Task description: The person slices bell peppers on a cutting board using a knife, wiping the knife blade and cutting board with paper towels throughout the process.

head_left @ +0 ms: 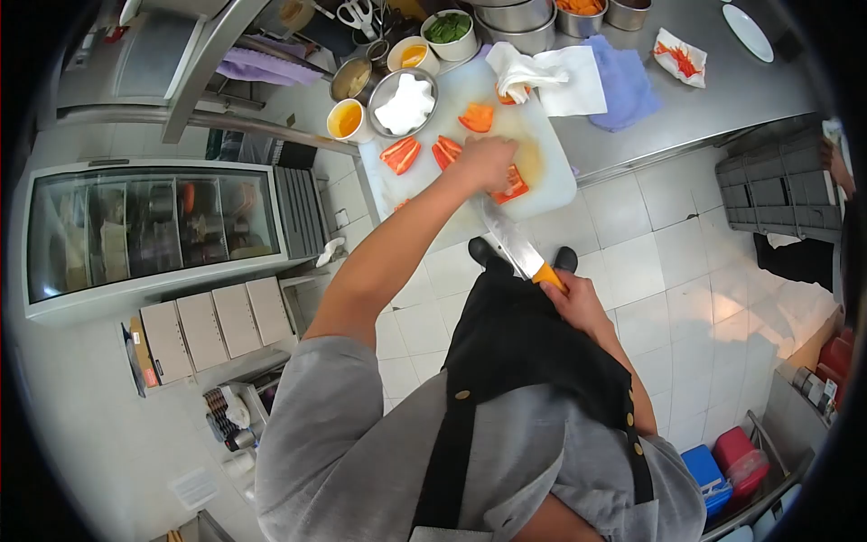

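Note:
My right hand (582, 305) grips the yellow handle of a kitchen knife (510, 237), its broad blade pointing up toward the near edge of the white cutting board (555, 163). On the board, my left hand (488, 164) is closed over a piece of red bell pepper (513, 186), its fingertips partly hidden. Left of that hand lie more cut pieces of red bell pepper (400, 155). An orange-red pepper piece (476, 116) lies just beyond it, inner side up. White paper towel (519, 72) partly covers another piece at the board's far edge.
A metal bowl with white paper (404, 106), cups of orange food (346, 118) and a bowl of green leaves (449, 29) stand along the far left. A purple cloth (623, 83) and shredded red pepper on paper (680, 60) lie right. Another person's hand (835, 167) shows far right.

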A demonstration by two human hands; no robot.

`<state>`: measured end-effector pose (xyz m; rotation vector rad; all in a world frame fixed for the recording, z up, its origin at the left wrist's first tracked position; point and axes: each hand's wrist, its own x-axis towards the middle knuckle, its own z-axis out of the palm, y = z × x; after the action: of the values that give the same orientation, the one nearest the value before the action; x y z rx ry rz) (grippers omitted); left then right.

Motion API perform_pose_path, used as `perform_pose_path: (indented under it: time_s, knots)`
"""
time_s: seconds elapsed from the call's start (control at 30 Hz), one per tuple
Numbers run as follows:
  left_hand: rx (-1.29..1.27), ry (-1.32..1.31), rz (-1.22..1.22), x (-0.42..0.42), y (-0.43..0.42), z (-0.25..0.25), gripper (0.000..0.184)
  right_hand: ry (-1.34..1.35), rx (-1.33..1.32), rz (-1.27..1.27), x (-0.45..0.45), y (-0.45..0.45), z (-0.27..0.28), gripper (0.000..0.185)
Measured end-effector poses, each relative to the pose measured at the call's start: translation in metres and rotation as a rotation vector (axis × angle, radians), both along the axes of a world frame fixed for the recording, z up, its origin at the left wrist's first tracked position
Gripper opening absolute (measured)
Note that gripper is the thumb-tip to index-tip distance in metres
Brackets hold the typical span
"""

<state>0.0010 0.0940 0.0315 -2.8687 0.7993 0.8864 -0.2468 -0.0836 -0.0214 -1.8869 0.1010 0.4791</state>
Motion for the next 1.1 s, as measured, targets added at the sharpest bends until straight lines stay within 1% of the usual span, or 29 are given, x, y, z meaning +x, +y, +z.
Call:
perform_pose_path:
  time_s: [0.03,0.1,0.17,0.23,0.27,0.33,0.4,0.43,0.47,0.5,0.53,0.57,0.6,0.63,0.7,0.73,0.77,0.8,0.83,0.87,0.9,0.97,1.0,1.1]
  knots:
    - [-0.068,-0.065,0.005,-0.007,0.007,-0.003,0.024,-0.006,-0.009,-0.001,-0.004,-0.007,0.003,0.028]
    - [-0.075,-0.05,0.014,0.007,0.016,-0.012,0.024,0.073,-0.058,0.099,-0.008,-0.021,0.011,0.029]
    - [-0.083,-0.027,0.025,0.015,0.019,-0.004,0.023,0.029,-0.048,0.062,-0.026,-0.034,0.001,0.031]
    - [-0.172,-0.024,0.103,0.018,0.021,0.02,0.019,0.061,-0.006,-0.005,-0.039,-0.044,0.006,0.03]
    - [-0.18,-0.037,0.107,0.025,0.024,0.026,0.019,0.048,-0.013,0.0,-0.046,-0.05,0.005,0.03]
    - [-0.402,-0.045,0.091,0.046,0.028,0.043,0.015,0.089,0.033,-0.033,-0.058,-0.059,0.0,0.03]
    - [-0.551,-0.162,0.035,0.072,0.029,0.074,0.013,0.096,0.028,-0.065,-0.067,-0.064,0.001,0.03]
    - [-0.576,-0.262,0.025,0.089,0.027,0.092,0.013,0.113,0.028,-0.099,-0.068,-0.066,0.002,0.031]
    - [-0.701,-0.289,0.076,0.102,0.025,0.118,0.013,0.138,0.01,-0.107,-0.068,-0.067,0.009,0.032]
    - [-0.714,-0.375,0.132,0.112,0.016,0.151,0.012,0.125,0.004,-0.109,-0.067,-0.068,0.015,0.032]
    - [-0.723,-0.505,0.107,0.126,0.012,0.173,0.012,0.127,0.005,-0.124,-0.066,-0.068,0.021,0.032]
    - [-0.727,-0.607,0.093,0.153,0.009,0.182,0.014,0.129,0.006,-0.14,-0.065,-0.068,0.023,0.032]
    - [-0.819,-0.713,0.233,0.164,-0.002,0.194,0.026,0.118,0.003,-0.143,-0.066,-0.069,0.02,0.032]
    - [-0.822,-0.718,0.23,0.164,-0.009,0.193,0.026,0.088,0.0,-0.154,-0.069,-0.072,0.013,0.032]
    - [-0.782,-1.135,0.226,0.165,-0.021,0.187,0.04,0.051,-0.003,-0.17,-0.072,-0.075,0.013,0.032]
    - [-0.823,-1.247,0.172,0.16,-0.022,0.163,0.048,0.141,0.002,-0.203,-0.075,-0.078,0.021,0.032]
    - [-0.824,-1.073,0.235,0.144,-0.024,0.135,0.047,0.231,0.008,-0.236,-0.077,-0.082,0.027,0.032]
    - [-0.82,-0.738,0.298,0.139,-0.023,0.098,0.051,0.225,0.009,-0.246,-0.079,-0.085,0.029,0.032]
    - [-0.72,-0.554,0.334,0.13,-0.023,0.056,0.052,0.263,0.054,-0.307,-0.083,-0.088,0.031,0.032]
    - [-0.617,-0.371,0.364,0.121,-0.028,0.03,0.053,0.3,0.1,-0.37,-0.085,-0.09,0.033,0.032]
    - [-0.62,-0.365,0.354,0.112,-0.038,0.024,0.053,0.302,0.099,-0.383,-0.084,-0.091,0.036,0.032]
    - [-0.391,-0.454,0.363,0.094,-0.048,0.01,0.058,0.328,0.098,-0.458,-0.082,-0.092,0.043,0.032]
    - [-0.392,-0.448,0.363,0.098,-0.05,0.009,0.058,0.322,0.103,-0.454,-0.083,-0.095,0.04,0.032]
    - [-0.181,-0.372,0.226,0.12,-0.054,0.01,0.07,0.301,0.104,-0.45,-0.082,-0.094,0.044,0.033]
